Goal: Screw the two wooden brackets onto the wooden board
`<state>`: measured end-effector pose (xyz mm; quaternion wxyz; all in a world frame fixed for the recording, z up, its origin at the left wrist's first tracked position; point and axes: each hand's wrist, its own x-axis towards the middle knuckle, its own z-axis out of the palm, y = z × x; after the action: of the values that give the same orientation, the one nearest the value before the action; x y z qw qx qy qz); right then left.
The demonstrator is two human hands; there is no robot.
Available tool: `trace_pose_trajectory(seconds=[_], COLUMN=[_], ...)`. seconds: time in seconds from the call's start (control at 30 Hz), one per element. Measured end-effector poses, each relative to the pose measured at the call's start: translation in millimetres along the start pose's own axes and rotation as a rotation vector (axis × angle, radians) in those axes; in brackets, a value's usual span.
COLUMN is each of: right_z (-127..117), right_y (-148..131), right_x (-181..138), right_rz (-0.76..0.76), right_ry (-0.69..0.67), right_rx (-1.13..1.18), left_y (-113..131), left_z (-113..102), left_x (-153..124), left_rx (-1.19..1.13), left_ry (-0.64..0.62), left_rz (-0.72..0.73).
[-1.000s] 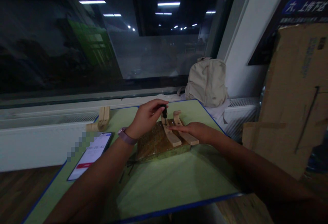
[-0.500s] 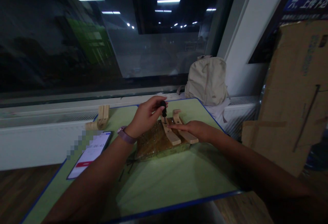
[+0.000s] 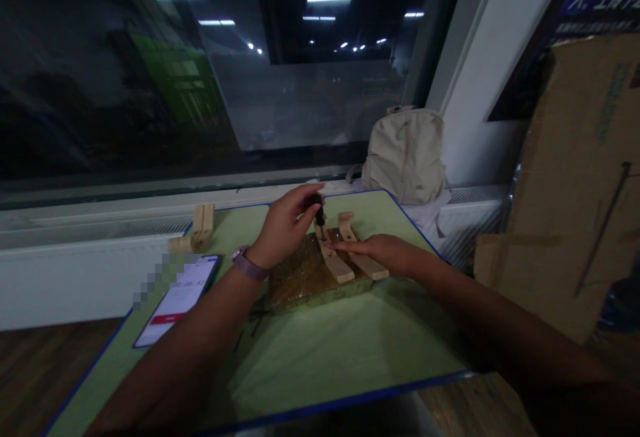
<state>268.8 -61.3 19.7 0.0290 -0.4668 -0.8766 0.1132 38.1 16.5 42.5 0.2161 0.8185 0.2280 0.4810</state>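
Note:
My left hand (image 3: 289,222), with a watch on its wrist, grips the black handle of a screwdriver (image 3: 320,213). The screwdriver stands nearly upright, its tip down at a hole in a curved wooden hook (image 3: 339,268). With its index finger stretched out, my right hand (image 3: 385,252) touches that hook close to the tip; its other fingers are mostly hidden. A second wooden hook (image 3: 373,266) lies alongside, under the right hand. Both hooks rest on a brown block (image 3: 295,280) that looks wrapped in clear film.
The green table (image 3: 320,364) has a blue edge. A phone (image 3: 177,300) lies at the left, with more wooden hooks (image 3: 201,227) behind it. Dark thin pieces, perhaps screws (image 3: 256,322), lie near the block. Behind are a beige backpack (image 3: 406,154) and a large cardboard sheet (image 3: 575,190).
The left fingers and the screwdriver handle have shifted very slightly, while the tip stays at the same hole. The right hand keeps its place on the hook.

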Motion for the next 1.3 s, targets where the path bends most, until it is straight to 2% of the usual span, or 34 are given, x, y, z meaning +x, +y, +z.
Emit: trace_pose_trajectory(seconds=[0.2, 0.3, 0.4, 0.5, 0.63, 0.7, 0.9, 1.03, 1.3], right_z=[0.3, -0.8, -2.8, -4.4, -3.0, -1.1, 1.5, -0.8, -1.5], right_y=[0.4, -1.0, -3.2, -4.8, -2.9, -0.7, 1.5, -1.0, -1.5], right_x=[1.0, 0.9, 0.2, -0.3, 0.0, 0.4, 0.4, -0.2, 0.1], right_rz=[0.007, 0.010, 0.011, 0.030, 0.034, 0.015, 0.006, 0.010, 0.023], right_ry=[-0.014, -0.014, -0.015, -0.020, -0.016, -0.007, -0.003, -0.014, -0.024], right_rx=[-0.032, -0.016, -0.010, -0.005, 0.004, 0.004, -0.030, -0.039, -0.036], left_y=[7.6, 7.0, 5.5, 4.4, 3.7, 3.9, 6.4, 9.2, 4.6], left_z=[-0.6, 0.3, 0.3, 0.6, 2.3, 2.6, 0.3, -0.4, 3.3], left_x=[1.8, 3.1, 3.3, 2.4, 1.3, 1.3, 2.4, 3.3, 0.1], left_rx=[0.047, 0.082, 0.127, 0.090, -0.090, -0.084, 0.027, 0.054, -0.140], left_ry=[-0.040, 0.032, 0.089, 0.080, -0.023, -0.055, 0.031, 0.040, 0.025], left_rz=[0.083, 0.102, 0.070, 0.022, -0.049, -0.049, 0.021, 0.032, -0.094])
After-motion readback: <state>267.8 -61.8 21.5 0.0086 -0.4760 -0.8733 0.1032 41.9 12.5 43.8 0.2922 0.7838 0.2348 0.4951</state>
